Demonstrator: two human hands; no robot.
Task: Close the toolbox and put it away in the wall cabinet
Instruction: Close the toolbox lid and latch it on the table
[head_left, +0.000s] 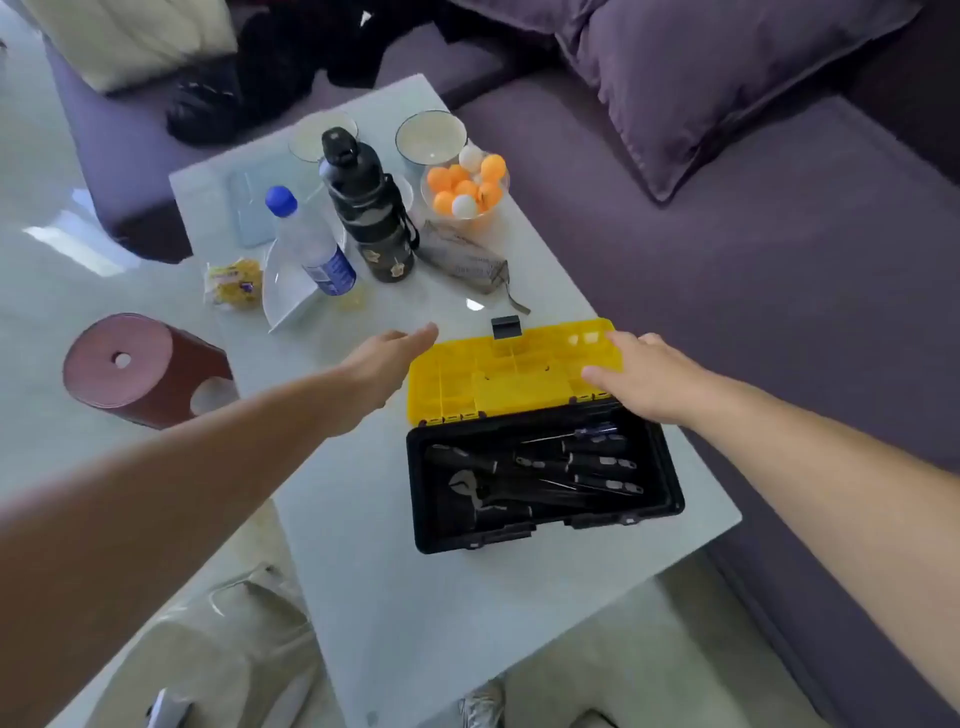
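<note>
The toolbox stands open on the white table. Its black body holds several dark-handled tools, among them pliers and screwdrivers. Its yellow lid lies folded back flat beyond the body, with a black latch at its far edge. My left hand reaches in beside the lid's left end, fingers stretched out, holding nothing. My right hand rests flat on the lid's right part with its fingers spread. No wall cabinet is in view.
Beyond the toolbox stand a black flask, a water bottle, a bowl of orange and white balls, a white bowl and a grey packet. A purple sofa borders the right; a red stool stands left.
</note>
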